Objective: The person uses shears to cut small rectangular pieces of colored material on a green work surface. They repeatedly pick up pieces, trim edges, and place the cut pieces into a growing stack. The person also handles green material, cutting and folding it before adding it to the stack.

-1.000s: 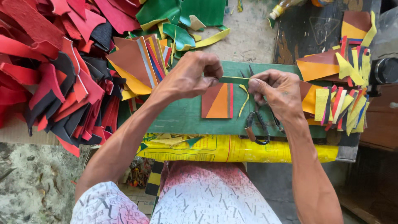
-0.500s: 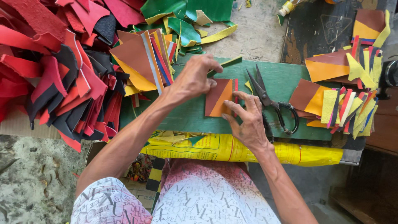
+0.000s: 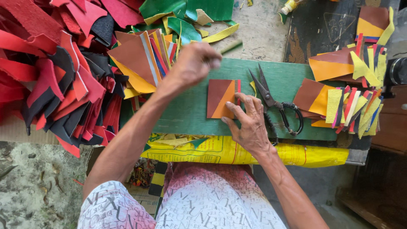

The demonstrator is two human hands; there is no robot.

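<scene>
A square leather patch (image 3: 219, 98), half brown and half orange, lies flat on a green cutting board (image 3: 186, 114). My right hand (image 3: 250, 124) rests palm down beside it, fingers spread, with two fingertips on its lower right edge. My left hand (image 3: 196, 63) hovers above the board's far edge with its fingers curled shut and nothing visible in them. A thin green strip (image 3: 231, 46) lies on the concrete just past those fingertips. Black-handled scissors (image 3: 273, 99) lie on the board, right of the patch and touching my right hand.
A heap of red and black leather scraps (image 3: 55, 72) fills the left. Fanned brown and orange pieces (image 3: 135, 59) lie by my left wrist. Stacked coloured strips and patches (image 3: 347, 97) sit on the right. A yellow sack (image 3: 237, 150) hangs over the board's near edge.
My right hand put the scissors down on the board and moved onto the patch. My left hand carried the trimmed green strip up past the board's far edge, where it now lies.
</scene>
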